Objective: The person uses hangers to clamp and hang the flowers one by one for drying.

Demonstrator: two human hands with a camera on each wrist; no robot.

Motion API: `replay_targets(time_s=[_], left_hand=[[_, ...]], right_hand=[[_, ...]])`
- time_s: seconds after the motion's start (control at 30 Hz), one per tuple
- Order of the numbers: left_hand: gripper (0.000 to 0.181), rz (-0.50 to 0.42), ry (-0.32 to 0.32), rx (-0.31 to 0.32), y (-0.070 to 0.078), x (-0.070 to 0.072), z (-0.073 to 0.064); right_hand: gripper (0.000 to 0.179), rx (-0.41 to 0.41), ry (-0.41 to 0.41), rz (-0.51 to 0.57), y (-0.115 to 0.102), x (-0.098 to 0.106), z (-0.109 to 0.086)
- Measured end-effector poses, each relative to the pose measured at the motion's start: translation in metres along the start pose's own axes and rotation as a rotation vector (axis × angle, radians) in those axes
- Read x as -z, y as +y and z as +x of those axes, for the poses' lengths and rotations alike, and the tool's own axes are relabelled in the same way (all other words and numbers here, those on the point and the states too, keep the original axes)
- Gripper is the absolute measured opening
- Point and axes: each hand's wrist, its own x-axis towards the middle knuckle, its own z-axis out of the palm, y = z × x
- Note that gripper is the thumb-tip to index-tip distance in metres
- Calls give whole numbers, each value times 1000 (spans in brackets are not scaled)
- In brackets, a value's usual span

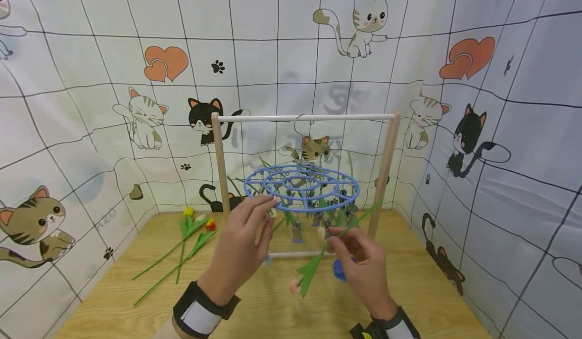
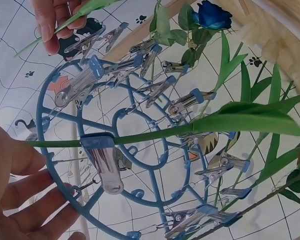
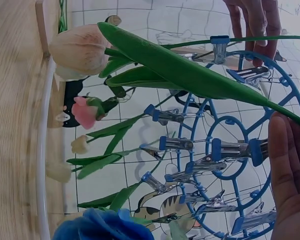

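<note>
In the head view my right hand (image 1: 364, 263) pinches the green stem of an artificial tulip (image 1: 309, 273). Its pale pink bloom (image 3: 80, 50) points down and left, and the stem runs up to the right. My left hand (image 1: 243, 240) is at the near left rim of a round blue clip hanger (image 1: 304, 210), fingers fairly straight and fingertips right at the ring. Beside that hand, a metal clip (image 2: 102, 165) with a blue end grips another flower's green stem (image 2: 155, 135). Several more clips hang round the rings, some with flowers upside down, among them a blue rose (image 2: 212, 15).
The hanger is hooked on a white crossbar (image 1: 304, 118) between wooden posts (image 1: 221, 162). Several tulips (image 1: 182, 238) lie on the wooden table (image 1: 236, 308) at the left. A small blue object (image 1: 338, 270) sits behind my right hand. Cat-print cloth (image 1: 273, 61) surrounds the table.
</note>
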Motion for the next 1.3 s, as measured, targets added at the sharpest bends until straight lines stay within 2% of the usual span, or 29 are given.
replay_targets(time_s=[0.13,0.27,0.37,0.43,0.53,0.63,0.73,0.93,1.07,1.2,1.3], left_hand=[[46,-3,67,11,2,5,-6],[27,8,161,13,8,6,-14],[13,-25,185,-17,16,2,-19],[9,-49,165,-32,22,-3,-22],[10,-37,99,5,31,-12,-28],[19,-2,43,73,36,-20,-31],[30,4,18,125,38,-27,-31],[51,-34,-43,202,42,-38,-24],[45,-103,-61,244,43,-44,-19],[33,-204,-53,299,42,-47,-16],[28,-244,-35,328,40,-48,-14]], right_hand=[[26,-4,-3,14,0,-2,-1],[25,-9,-4,14,-10,-6,4],[24,-7,-1,22,-20,-9,9],[25,5,1,34,-23,-11,12],[30,24,3,41,-26,-15,16],[35,22,3,26,-28,-19,16],[36,7,2,19,-29,-22,16],[34,-18,-2,51,-29,-24,18],[29,-31,-1,63,-30,-26,19],[28,-29,3,57,-28,-27,20],[32,-29,4,37,-29,-27,21]])
